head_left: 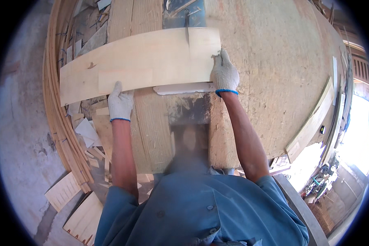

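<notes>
A long pale plywood board (131, 61) lies across the wooden work table (274, 61), its left end reaching past the table's left side. My left hand (121, 102), in a white knit glove with a blue cuff, grips the near edge with the thumb on top and the fingers hidden beneath. At the right end my gloved right hand (225, 74) is closed on the board's edge. A thin dark metal piece like a saw blade (187, 20) meets the far edge, where a dark line runs into the board. Under the near edge shows a white strip (184, 88).
Long wooden strips (57, 102) are bundled along the left, with offcuts (86, 131) beside them. A blue metal plate (197, 18) with wood scraps is at the far side. A narrow plank (311, 119) leans at the right. A dark recess (190, 135) opens before my body.
</notes>
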`<state>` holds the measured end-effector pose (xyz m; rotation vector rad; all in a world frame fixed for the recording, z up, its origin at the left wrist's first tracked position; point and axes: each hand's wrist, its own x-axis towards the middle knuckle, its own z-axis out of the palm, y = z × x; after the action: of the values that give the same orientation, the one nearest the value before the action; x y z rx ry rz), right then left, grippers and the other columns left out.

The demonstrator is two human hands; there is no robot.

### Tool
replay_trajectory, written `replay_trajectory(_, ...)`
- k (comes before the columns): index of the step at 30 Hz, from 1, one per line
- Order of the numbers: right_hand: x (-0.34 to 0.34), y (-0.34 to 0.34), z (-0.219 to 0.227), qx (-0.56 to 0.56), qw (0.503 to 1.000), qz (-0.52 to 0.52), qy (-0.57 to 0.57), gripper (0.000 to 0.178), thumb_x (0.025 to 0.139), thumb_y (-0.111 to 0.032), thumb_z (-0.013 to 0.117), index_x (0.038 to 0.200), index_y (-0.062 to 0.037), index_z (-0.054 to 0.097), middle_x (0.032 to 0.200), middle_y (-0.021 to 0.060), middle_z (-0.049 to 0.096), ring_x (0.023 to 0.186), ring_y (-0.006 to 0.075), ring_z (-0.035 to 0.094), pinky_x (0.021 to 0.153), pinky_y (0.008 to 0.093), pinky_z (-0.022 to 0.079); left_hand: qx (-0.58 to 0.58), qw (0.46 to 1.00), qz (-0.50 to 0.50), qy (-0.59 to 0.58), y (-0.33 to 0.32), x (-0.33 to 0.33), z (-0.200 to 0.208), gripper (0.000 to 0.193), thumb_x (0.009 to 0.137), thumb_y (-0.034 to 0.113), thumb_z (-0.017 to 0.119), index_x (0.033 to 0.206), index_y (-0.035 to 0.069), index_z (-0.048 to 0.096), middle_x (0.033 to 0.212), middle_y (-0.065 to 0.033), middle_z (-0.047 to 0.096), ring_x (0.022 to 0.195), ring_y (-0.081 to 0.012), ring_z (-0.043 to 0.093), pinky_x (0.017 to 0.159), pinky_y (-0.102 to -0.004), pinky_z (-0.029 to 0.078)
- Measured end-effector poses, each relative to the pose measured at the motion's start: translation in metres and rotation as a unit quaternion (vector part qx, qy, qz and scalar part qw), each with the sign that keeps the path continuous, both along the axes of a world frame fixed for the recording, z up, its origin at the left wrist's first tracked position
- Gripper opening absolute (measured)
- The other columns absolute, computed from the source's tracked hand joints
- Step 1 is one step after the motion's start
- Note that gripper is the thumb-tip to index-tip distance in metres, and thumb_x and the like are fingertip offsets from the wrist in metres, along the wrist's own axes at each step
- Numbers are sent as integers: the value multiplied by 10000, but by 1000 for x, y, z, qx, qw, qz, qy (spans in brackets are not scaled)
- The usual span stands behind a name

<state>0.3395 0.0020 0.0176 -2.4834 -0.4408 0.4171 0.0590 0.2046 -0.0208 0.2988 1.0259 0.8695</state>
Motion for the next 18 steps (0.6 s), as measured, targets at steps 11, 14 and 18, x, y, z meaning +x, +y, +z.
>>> replay_trajectory(11,15,20,0,-27,1000,10,-3,334,1003,-417,403,1253,-234,530,1029,221,688,942,456,649,807,550,486,12,1000,-2,6,20,19,2,479,910,30,657,1360,71,496,1360,-117,540,1296,-288,499,1127,-517,407)
replay_trajectory(14,19,25,0,-14,1000,16,-12,317,1009,-412,392,1219,-223,535,986,226,694,910,465,652,779,561,485,22,1000,-12,-1,24,26,4,477,918,30,643,1367,68,486,1373,-125,526,1312,-293,484,1135,-527,391)
replay_trajectory(18,28,30,-12,-13,998,29,-49,307,1011,-415,378,1172,-209,539,927,240,696,876,480,652,751,576,482,13,1000,-13,-25,30,31,1,465,930,28,618,1371,61,477,1391,-137,506,1334,-302,462,1139,-542,379)
